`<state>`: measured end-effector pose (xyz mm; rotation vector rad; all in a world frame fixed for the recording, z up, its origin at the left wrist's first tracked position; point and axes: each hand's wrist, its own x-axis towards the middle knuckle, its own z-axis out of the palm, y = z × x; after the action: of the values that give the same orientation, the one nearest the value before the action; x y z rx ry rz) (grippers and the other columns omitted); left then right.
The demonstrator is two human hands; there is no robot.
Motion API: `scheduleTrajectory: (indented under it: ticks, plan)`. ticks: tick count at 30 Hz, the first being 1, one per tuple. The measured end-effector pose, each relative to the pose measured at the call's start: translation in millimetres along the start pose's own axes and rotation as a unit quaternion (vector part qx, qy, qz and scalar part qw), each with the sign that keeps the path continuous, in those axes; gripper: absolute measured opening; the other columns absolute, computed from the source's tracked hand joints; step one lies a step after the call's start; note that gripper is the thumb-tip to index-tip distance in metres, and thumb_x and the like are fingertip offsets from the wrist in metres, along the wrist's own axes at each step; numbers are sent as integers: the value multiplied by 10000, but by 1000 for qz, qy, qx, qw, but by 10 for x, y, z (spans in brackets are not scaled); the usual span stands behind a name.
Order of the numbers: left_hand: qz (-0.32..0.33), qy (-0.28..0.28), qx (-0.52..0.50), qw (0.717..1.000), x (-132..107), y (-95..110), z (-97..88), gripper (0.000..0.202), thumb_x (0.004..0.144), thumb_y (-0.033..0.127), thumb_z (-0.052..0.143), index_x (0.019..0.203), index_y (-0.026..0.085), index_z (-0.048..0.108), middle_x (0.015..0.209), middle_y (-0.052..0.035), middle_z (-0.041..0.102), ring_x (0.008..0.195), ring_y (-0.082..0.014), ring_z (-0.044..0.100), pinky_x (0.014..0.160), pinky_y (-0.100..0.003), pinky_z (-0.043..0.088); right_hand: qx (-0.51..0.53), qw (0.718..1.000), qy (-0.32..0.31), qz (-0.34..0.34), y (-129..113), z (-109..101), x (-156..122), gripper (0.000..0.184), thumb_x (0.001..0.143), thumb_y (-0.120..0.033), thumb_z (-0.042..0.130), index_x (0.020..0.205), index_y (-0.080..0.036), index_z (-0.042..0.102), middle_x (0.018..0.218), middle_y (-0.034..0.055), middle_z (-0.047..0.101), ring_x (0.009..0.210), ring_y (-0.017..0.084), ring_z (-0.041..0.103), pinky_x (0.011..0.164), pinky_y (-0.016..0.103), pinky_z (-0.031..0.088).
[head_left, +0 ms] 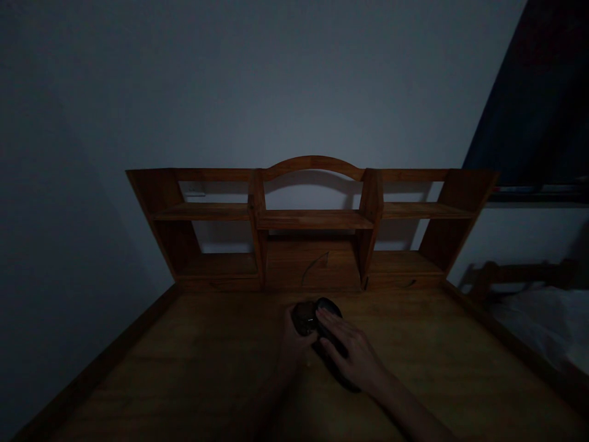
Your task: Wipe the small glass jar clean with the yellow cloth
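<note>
Low over the desk's middle, my left hand (294, 344) is closed round a dark, glossy, rounded object (304, 318); its kind is hard to make out in the dim light. My right hand (356, 355) lies across a long, black object with a rounded end (327, 304), fingers over its upper side and thumb lower down. The black object slants from upper left to lower right and shows below the right hand too. Both dark objects meet or overlap between my hands; whether they are joined I cannot tell.
A wooden desk top (193, 356) with raised side edges spreads under my hands. Behind it stands a wooden shelf unit (315, 219) with an arched top rail, against a pale wall (294, 80). White bedding (547, 319) and a wooden frame (524, 272) are at the right.
</note>
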<state>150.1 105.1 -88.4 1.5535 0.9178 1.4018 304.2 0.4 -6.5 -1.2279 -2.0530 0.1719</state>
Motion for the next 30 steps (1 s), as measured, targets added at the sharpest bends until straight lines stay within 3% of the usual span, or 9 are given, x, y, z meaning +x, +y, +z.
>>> scheduleTrajectory:
  ticks: [7,10,14,20,26,30]
  plan:
    - [-9,-3,26,1000,-48,236,2,717,564,351,812,1152,177,441,1111,-99,623,1022,-247,632,911,-409,502,14,999,8,38,79,12,-26,571,970,-346,497,1497,-260,295,1515,61,350,1381,245,358,1129,459,364]
    - [14,-23,49,998,-65,273,-8,736,564,370,811,1166,175,437,1121,-103,608,1024,-251,621,899,-411,505,9,999,10,34,76,12,-31,575,978,-339,481,1506,-254,269,1524,67,330,1385,243,350,1132,465,355]
    - [81,-55,162,982,-109,264,-3,791,523,382,818,1193,166,457,1153,-132,581,1068,-299,578,925,-466,473,5,1000,-5,10,50,15,-23,564,968,-315,489,1495,-244,302,1534,64,311,1405,254,307,1144,484,326]
    - [131,-73,246,958,-173,356,2,654,682,386,707,1245,164,458,1189,-142,558,1110,-302,542,962,-483,434,-8,999,-44,0,-24,9,-23,631,947,-329,524,1512,-251,252,1569,49,222,1440,255,209,1163,475,285]
    - [118,-104,239,958,-173,536,-31,607,709,350,687,1247,172,470,1195,-141,559,1111,-293,542,957,-457,442,1,999,-43,-15,-59,17,-40,718,938,-328,537,1534,-233,150,1570,71,217,1442,265,200,1163,485,278]
    - [99,-106,239,960,-167,532,-20,633,667,390,710,1224,180,493,1169,-136,574,1088,-305,553,935,-458,454,8,999,-37,-7,-39,14,-45,753,928,-340,554,1538,-225,128,1568,82,222,1437,272,218,1152,485,304]
